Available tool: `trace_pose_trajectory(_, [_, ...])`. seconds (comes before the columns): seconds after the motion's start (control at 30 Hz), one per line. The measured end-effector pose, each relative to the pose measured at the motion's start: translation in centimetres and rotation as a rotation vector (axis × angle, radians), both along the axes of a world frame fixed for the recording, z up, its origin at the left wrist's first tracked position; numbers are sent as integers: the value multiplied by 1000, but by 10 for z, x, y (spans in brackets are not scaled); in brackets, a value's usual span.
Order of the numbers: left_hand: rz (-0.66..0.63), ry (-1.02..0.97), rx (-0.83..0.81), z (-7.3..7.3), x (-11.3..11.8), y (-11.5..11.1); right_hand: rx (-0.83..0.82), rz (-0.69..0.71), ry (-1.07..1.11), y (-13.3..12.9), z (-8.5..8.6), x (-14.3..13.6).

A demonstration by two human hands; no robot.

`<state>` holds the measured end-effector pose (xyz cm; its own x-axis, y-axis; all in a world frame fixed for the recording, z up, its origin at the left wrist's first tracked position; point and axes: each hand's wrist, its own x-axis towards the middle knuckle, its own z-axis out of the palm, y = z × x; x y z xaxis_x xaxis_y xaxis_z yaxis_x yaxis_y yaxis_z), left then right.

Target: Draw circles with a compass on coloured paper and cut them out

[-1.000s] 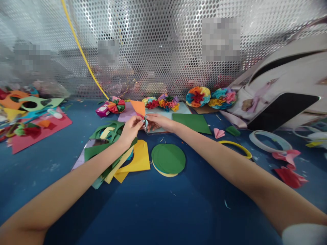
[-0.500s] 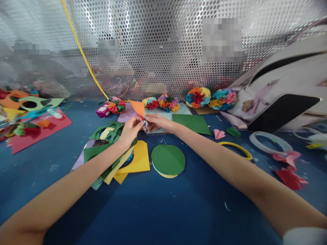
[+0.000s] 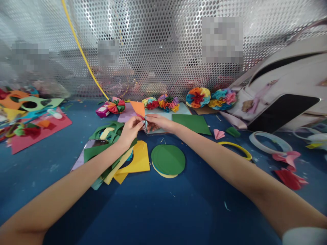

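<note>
Both my arms reach forward over the blue table (image 3: pixel 158 211). My left hand (image 3: pixel 130 130) and my right hand (image 3: pixel 157 122) meet at the far middle and pinch the lower tip of a folded orange paper piece (image 3: pixel 138 108), which sticks up and to the left. The fingertips of both hands touch at that tip. A stack of round paper discs with a green one on top (image 3: pixel 168 159) lies just in front of my hands. Leftover green and yellow cut sheets (image 3: pixel 127 158) lie under my left forearm.
Several multicoloured paper flowers (image 3: pixel 198 96) line the back edge against a perforated metal screen (image 3: pixel 163 47). A green sheet (image 3: pixel 191 122) lies right of my hands. Tape rings (image 3: pixel 269 142), red scraps (image 3: pixel 291 177) and a white bag (image 3: pixel 286 88) are at the right. Red sheet with cut-outs (image 3: pixel 38 131) lies at the left.
</note>
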<state>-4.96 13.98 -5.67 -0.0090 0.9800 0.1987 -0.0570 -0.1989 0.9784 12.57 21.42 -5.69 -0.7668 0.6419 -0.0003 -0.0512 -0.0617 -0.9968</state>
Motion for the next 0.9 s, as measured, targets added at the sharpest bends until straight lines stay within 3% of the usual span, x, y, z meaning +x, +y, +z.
trace_pose_trajectory(0.9, [8, -15, -10, -3, -2, 1, -38, -51, -44, -2, 2, -1])
